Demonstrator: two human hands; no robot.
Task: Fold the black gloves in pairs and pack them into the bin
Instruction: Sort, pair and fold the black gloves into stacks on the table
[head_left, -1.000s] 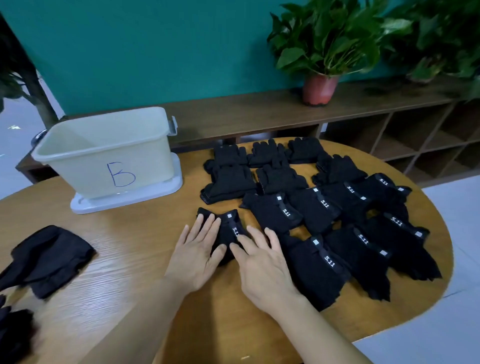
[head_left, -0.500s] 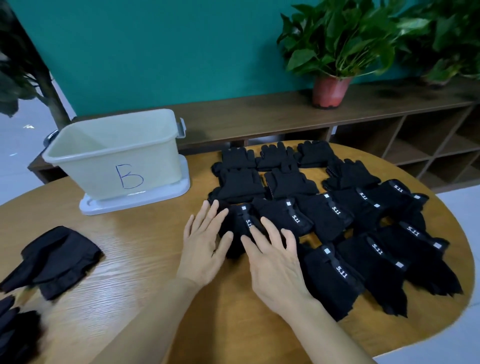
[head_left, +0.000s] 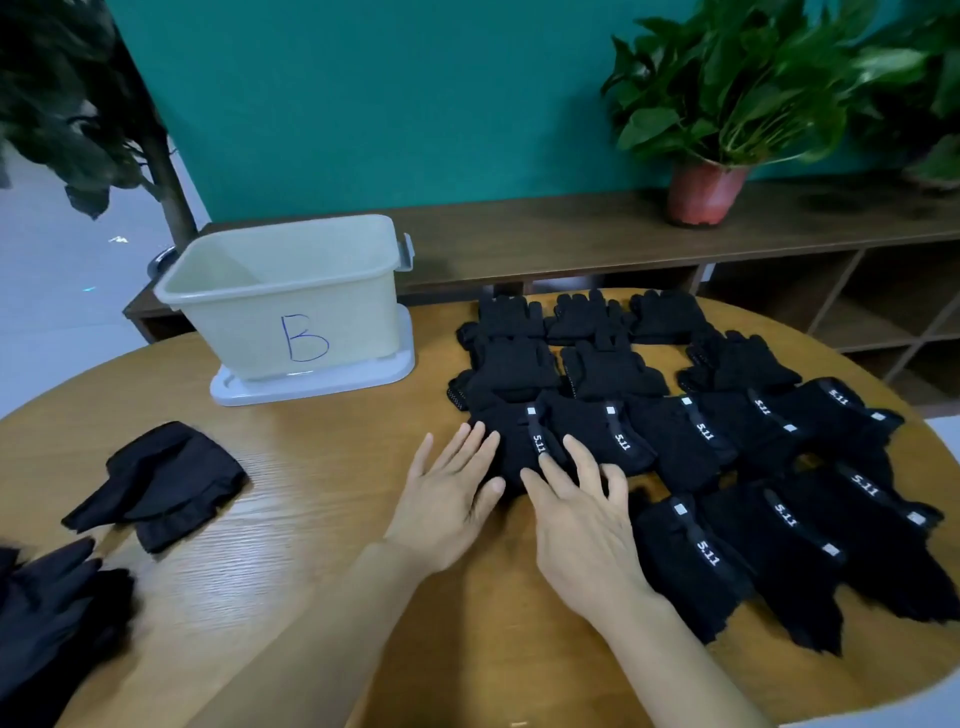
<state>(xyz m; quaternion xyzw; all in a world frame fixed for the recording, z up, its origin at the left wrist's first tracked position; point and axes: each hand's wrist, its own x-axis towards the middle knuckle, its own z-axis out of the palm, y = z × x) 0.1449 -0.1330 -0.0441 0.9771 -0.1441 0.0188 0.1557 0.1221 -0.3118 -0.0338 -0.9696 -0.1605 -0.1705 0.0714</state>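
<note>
**Both hands flat on the corner glove**

I see both hands lying palm down on the table (head_left: 311, 519), fingers straight and a little spread, gripping nothing. The left hand (head_left: 447, 499) rests its fingertips on the left part of a folded glove (head_left: 514, 441), which carries a white "5.11" strap. The right hand (head_left: 587, 525) is just beside the left one, and its fingers lie on the near edge of the same glove. The thumbs almost meet but are not touching.

That glove is the near-left corner of a spread of black gloves (head_left: 701, 441) laid in overlapping rows across the right half of the table. The far rows show fingers and dotted palms, and the nearer rows show the lettered straps.

The bin (head_left: 291, 306), pale and marked with a blue "B", stands upright at the far left of the table on a light grey lid (head_left: 311, 382), well apart from my hands. From here I see only its inner walls.

On the left, a flattened black glove (head_left: 156, 483) lies by itself. A darker heap (head_left: 47, 613) sits at the near-left edge, too blurred for me to count.

Behind the table, a potted plant (head_left: 704, 192) stands on a wooden shelf (head_left: 571, 234) against a teal wall.
</note>
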